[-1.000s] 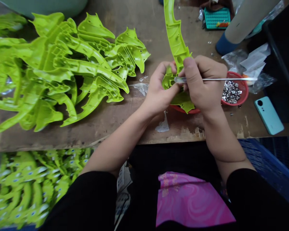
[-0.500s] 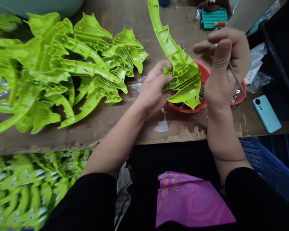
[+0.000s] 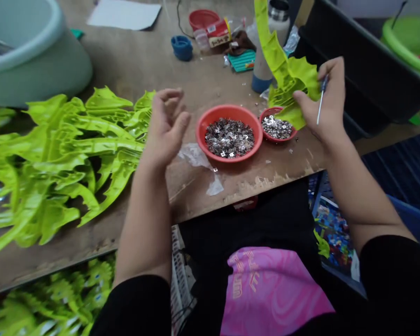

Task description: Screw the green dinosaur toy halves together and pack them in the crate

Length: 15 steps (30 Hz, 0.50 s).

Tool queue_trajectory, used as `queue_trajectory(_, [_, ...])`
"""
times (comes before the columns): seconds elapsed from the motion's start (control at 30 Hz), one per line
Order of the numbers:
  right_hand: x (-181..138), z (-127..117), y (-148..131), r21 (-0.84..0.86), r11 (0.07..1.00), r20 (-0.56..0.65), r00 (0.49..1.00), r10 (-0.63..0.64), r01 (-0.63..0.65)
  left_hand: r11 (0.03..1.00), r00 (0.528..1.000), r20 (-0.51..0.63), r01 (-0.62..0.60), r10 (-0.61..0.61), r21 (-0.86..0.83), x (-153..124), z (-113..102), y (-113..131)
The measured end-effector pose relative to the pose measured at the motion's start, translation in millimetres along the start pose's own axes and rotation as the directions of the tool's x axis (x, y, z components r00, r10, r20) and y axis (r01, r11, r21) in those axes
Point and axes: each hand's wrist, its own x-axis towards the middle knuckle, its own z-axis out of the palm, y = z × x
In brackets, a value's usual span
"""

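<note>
My right hand point(image 3: 327, 105) grips a lime-green plastic part point(image 3: 289, 88) with a long curved neck and a spiky, hollow ribbed body. The same hand also keeps a thin metal tool point(image 3: 321, 102), its shaft pointing down; its exact kind is unclear. Beneath the part stands a small red bowl point(image 3: 294, 135) of shiny metal pieces. My left hand point(image 3: 166, 123) is empty, fingers loosely bent and apart, close to the right end of a pile of similar lime-green parts point(image 3: 73, 158). Between the hands sits a larger red bowl point(image 3: 199, 126) full of small metal clips.
A pale green tub point(image 3: 66, 70) stands at the back left. Farther back are a white sheet point(image 3: 124, 14), a blue cup point(image 3: 182, 48) and a bottle point(image 3: 262, 67). Black bins point(image 3: 350, 70) border the right. More green parts point(image 3: 56, 298) lie below the table edge.
The lime-green part has passed from my left hand to my right and moved right. My left hand has let go and shifted left toward the pile. The view has turned, uncovering both bowls.
</note>
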Motion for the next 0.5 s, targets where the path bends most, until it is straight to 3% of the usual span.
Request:
queue_trajectory(0.03, [0,-15,7,-0.11,0.994,-0.027,1.0,-0.011,0.008,0.978,0.996,-0.051,-0.057,0.069,0.201,7,-17,-5])
queue_trajectory(0.1, [-3,-32,20,-0.279,0.96,0.023,1.0,-0.004,0.01,0.876,0.986,-0.163,0.061,0.02,0.479,18,-47,-16])
queue_trajectory(0.17, [-12,-37,29,-0.339,0.94,0.169,0.986,0.011,0.048,0.809,0.968,-0.223,0.223,-0.117,0.543,25,-66,-28])
queue_trajectory(0.2, [-21,-40,30,-0.325,0.944,0.16,0.987,0.003,0.05,0.791,0.958,-0.235,0.27,-0.164,0.548,27,-72,-34])
queue_trajectory(0.23, [-34,-43,28,-0.305,0.952,0.094,0.996,-0.004,0.033,0.779,0.952,-0.242,0.295,-0.188,0.553,29,-76,-38])
queue_trajectory(0.3, [-74,-55,16,-0.292,0.953,-0.153,0.987,0.042,-0.086,0.758,0.947,-0.261,0.31,-0.19,0.573,33,-79,-44])
queue_trajectory(0.33, [-102,-62,6,-0.309,0.929,-0.309,0.946,0.103,-0.202,0.746,0.945,-0.267,0.314,-0.187,0.587,35,-80,-46])
queue_trajectory(0.37, [-134,-69,-6,-0.328,0.873,-0.483,0.859,0.173,-0.36,0.735,0.945,-0.262,0.318,-0.196,0.598,36,-81,-46])
queue_trajectory(0.4, [-171,-76,-19,-0.325,0.774,-0.642,0.728,0.241,-0.543,0.729,0.946,-0.255,0.319,-0.202,0.606,38,-82,-45])
queue_trajectory(0.5, [-290,-86,-60,-0.254,0.572,-0.781,0.514,0.354,-0.78,0.722,0.956,-0.212,0.292,-0.203,0.627,39,-82,-35])
